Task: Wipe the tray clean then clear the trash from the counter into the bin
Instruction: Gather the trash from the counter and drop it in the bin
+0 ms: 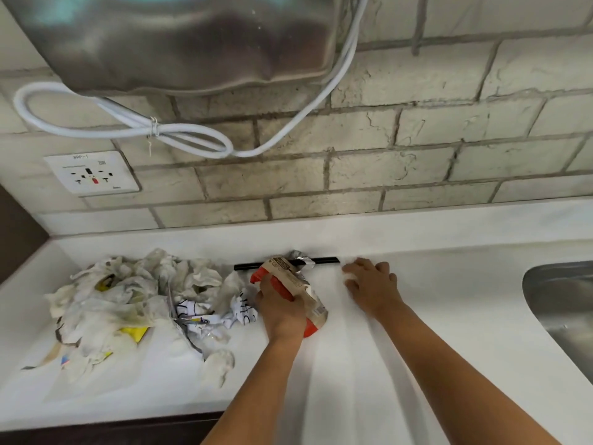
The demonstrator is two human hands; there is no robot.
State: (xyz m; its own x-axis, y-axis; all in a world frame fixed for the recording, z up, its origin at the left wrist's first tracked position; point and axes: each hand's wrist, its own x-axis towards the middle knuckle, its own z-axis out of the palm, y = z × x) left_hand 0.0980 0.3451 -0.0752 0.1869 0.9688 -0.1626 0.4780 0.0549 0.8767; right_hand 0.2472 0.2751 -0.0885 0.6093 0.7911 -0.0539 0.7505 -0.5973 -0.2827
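I am looking down from the head camera at a white counter [401, 364] that runs left to right, its near edge dropping to dark cabinet fronts at the bottom left. The left hand [282, 308] has its fingers curled round a crumpled snack packet [298, 285], tan and orange-red, held just above or on the counter near the middle. Behind the packet, along the far edge where the counter meets the wall, lies a thin black stick [324, 260], parallel to the wall, with a scrap of silver foil [300, 256] bunched on it. The right hand [372, 282] rests flat on the counter just right of the packet, fingers straight and spread, holding nothing, its fingertips close to the right end of the stick.

The trash still to clear is a pile of stained paper towels and wrappers [128, 300] covering the left part of the counter (some yellow scraps and printed white paper show among them), reaching from near the far edge almost to the near edge. It touches or nearly touches the left hand.

Bare counter lies between the two forearms and on to the right, up to the rim of a steel sink [561, 303] at the right border. On the brick wall sit a power socket [91, 173], and a white cable [179, 136] looped under a steel appliance [179, 43]. I cannot see a tray or bin.
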